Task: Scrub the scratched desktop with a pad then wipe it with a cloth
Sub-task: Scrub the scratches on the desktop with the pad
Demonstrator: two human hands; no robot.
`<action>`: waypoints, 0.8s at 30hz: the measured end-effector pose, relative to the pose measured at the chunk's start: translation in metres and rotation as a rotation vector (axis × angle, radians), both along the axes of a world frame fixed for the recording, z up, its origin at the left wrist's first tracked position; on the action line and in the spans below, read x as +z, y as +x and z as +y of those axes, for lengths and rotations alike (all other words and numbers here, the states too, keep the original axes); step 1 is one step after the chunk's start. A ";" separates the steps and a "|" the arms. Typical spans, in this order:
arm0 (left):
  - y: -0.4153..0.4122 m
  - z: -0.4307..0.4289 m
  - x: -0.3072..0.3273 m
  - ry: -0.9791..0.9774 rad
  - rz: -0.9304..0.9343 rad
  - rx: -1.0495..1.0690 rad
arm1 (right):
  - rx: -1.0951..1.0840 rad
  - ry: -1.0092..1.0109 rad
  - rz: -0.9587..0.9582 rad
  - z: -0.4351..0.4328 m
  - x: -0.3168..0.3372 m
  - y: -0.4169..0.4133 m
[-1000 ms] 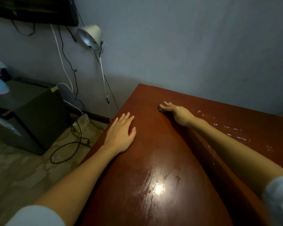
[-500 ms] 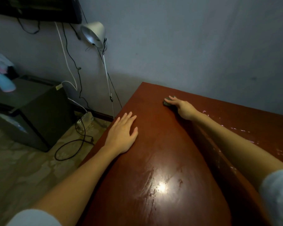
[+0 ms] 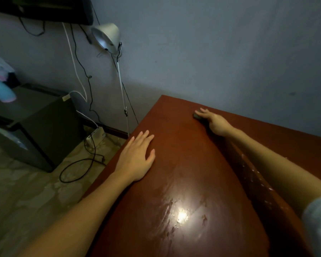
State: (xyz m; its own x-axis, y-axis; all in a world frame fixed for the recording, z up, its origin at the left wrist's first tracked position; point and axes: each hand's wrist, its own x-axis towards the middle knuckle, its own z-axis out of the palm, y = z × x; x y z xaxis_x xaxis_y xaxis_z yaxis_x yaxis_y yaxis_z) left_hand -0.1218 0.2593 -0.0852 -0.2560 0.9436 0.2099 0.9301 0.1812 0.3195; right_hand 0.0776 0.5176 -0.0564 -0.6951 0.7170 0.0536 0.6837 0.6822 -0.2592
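**Pad out at the far edge, left palm down flat**

My right hand (image 3: 214, 122) was stretched right out to the far edge of the desktop (image 3: 183, 173), close under the wall (image 3: 230, 52). Its fingers lay fairly straight across the top of the dark pad (image 3: 196, 115), pressing it onto the wood. Only the pad's left end showed beyond my fingertips, and I could not tell whether my thumb tucked round it.

My left hand (image 3: 137, 156) was planted near the desktop's left edge. It lay palm down, fingers straight and close together, thumb out to the side, holding nothing. The two hands were well apart.

Nearer to me, a bright glare sat on the glossy red-brown surface with streaky marks around it. Pale flecks ran along the wood beside my right forearm, and a pale sleeve (image 3: 319, 219) showed at that arm's near end.

Off to the left, a lamp (image 3: 106, 37) with a metal shade stood on a thin pole beside the desk. Cables hung down the wall toward a power strip (image 3: 95, 136) on the patterned floor (image 3: 26, 191), near a dark cabinet (image 3: 44, 130).
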 end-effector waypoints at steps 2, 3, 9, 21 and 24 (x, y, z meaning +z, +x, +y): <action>0.000 0.000 0.001 -0.006 -0.006 -0.002 | -0.035 -0.018 -0.010 0.007 0.004 -0.025; 0.000 0.000 0.001 -0.008 -0.011 -0.004 | -0.027 -0.023 -0.008 0.007 0.004 -0.038; 0.000 0.000 0.003 -0.015 -0.012 -0.015 | 0.399 -0.072 0.023 -0.042 -0.011 -0.060; 0.000 -0.002 0.002 0.002 -0.006 -0.005 | -0.067 -0.115 0.023 0.046 -0.001 -0.057; 0.000 -0.001 0.003 -0.002 -0.006 -0.008 | 0.073 -0.121 0.042 0.017 -0.006 -0.091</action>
